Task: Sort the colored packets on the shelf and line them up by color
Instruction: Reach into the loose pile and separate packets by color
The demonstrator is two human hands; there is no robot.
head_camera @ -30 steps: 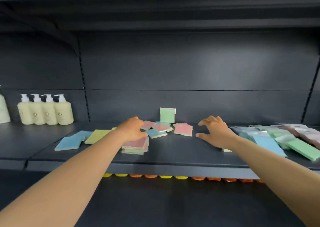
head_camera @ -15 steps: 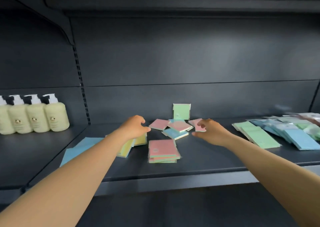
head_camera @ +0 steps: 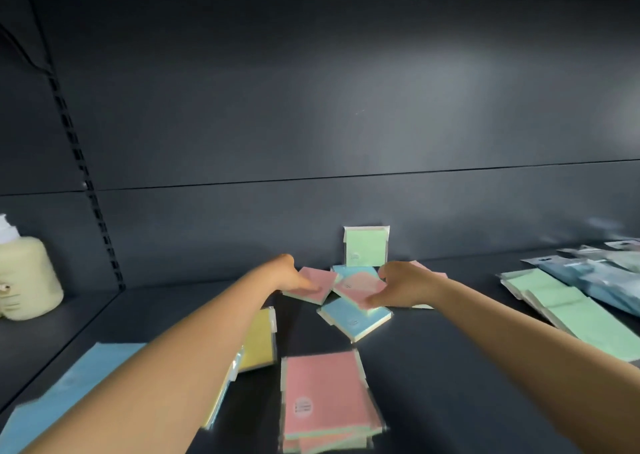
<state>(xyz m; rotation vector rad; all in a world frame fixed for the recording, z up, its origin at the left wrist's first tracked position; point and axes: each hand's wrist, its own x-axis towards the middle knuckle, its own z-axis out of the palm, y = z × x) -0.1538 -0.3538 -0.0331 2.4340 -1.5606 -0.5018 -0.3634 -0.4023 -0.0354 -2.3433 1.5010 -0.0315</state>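
A loose heap of small packets lies at the back middle of the dark shelf (head_camera: 433, 377). My left hand (head_camera: 289, 275) grips the left edge of a pink packet (head_camera: 317, 285). My right hand (head_camera: 401, 289) pinches another pink packet (head_camera: 358, 287) that lies over a blue packet (head_camera: 353, 318). A green packet (head_camera: 366, 246) stands upright against the back wall. A stack topped by a pink packet (head_camera: 323, 394) lies near the front. A yellow packet (head_camera: 258, 339) sits beside my left forearm, partly hidden by it.
A cream pump bottle (head_camera: 22, 277) stands at the far left. A large blue sheet (head_camera: 65, 388) lies at the front left. Long green packets (head_camera: 568, 311) and bluish bags (head_camera: 595, 273) spread over the right end. A slotted upright (head_camera: 83, 173) divides the back wall.
Both hands have reached further back into the heap and closed on pink packets. The view has moved closer and lower toward the shelf.
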